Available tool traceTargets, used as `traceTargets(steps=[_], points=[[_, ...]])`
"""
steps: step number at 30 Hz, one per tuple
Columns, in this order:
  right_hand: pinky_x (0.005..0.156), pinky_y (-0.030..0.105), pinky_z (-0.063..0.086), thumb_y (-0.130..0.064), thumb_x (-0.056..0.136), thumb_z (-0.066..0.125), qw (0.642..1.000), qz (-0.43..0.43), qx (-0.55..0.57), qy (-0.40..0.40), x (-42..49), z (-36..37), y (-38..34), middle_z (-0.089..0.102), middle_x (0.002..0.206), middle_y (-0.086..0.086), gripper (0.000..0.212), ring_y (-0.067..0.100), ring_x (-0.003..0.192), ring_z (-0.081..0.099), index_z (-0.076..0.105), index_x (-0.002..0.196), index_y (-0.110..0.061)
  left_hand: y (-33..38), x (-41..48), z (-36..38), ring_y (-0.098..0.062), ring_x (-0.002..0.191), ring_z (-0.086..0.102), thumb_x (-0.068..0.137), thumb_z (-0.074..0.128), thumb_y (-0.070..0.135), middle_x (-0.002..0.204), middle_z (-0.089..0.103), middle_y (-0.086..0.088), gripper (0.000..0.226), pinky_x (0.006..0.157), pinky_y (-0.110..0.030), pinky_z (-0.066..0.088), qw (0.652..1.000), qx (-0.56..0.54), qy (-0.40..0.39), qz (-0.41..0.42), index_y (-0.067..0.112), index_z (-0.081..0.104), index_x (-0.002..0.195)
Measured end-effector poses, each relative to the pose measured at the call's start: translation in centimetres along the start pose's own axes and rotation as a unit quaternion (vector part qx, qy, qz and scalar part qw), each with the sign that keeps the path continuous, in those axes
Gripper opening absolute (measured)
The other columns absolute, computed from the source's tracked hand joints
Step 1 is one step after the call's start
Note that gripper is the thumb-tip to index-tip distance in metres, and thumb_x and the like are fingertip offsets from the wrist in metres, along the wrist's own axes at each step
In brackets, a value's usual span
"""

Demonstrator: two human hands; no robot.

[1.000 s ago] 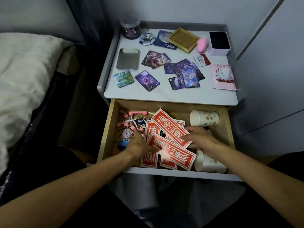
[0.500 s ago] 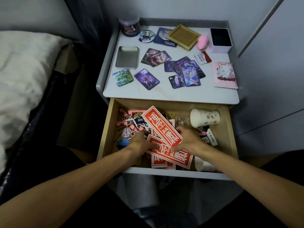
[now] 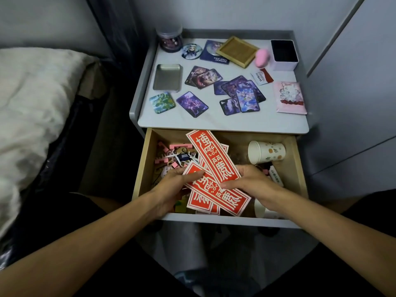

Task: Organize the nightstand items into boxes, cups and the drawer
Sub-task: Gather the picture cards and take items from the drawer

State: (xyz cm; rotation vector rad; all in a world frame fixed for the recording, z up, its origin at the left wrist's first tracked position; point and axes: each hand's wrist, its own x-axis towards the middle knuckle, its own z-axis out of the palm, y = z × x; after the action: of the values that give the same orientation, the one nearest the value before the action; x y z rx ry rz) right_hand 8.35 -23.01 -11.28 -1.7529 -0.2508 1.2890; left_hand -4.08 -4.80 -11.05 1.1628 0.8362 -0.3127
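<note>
Drawer [image 3: 144, 168] stands open below the worktop [image 3: 214, 123]. At its left end we note pink clips [image 3: 164, 160] and small tangled bits, lying loose.

Left hand [image 3: 175, 187] is inside the drawer, thumb on top of the red slips [image 3: 214, 161] and fingers beneath, a pinch grip on their left edge.

The slips lie fanned over the drawer's middle, not squared. We judge them thin card: light, bendy, slick face to face, and apt to slide apart or crease if taken by one corner. Better to hold both long edges.

The top slip's long axis runs from far left to near right. The lower ones cross it at a shallower angle.

Right hand [image 3: 251, 183] has a grip on the slips' right edge, thumb over and fingers curled round.

Beyond it a paper cup [image 3: 266, 151] lies on its side, mouth leftward.
</note>
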Motion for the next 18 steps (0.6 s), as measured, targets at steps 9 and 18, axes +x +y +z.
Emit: traceTargets(steps=[9,18], points=[[0.083,0.032,0.058,-0.031,0.094,0.064,0.996,-0.08,-0.016,0.036,-2.6,0.6,-1.7,0.075,0.103,-0.004,0.026,0.014,0.093,0.073,0.061,0.119,-0.023,1.2,-2.5,0.4,-0.024,0.085,0.076,0.091,0.069,0.019,0.099,0.077,-0.003,0.032,0.075,-0.038,0.062,0.985,0.072,0.056,0.149,0.015,0.061,0.121],[0.076,0.027,0.058,-0.027,0.096,0.061,0.998,-0.056,0.021,-0.018,-4.9,1.0,-3.5,0.076,0.102,0.001,0.024,0.017,0.093,0.074,0.064,0.118,-0.02,1.7,-6.0,0.5,-0.027,0.081,0.076,0.081,0.078,0.024,0.105,0.074,-0.01,0.058,0.062,-0.032,0.061,0.989,-0.016,0.084,0.121,0.025,0.045,0.128]])
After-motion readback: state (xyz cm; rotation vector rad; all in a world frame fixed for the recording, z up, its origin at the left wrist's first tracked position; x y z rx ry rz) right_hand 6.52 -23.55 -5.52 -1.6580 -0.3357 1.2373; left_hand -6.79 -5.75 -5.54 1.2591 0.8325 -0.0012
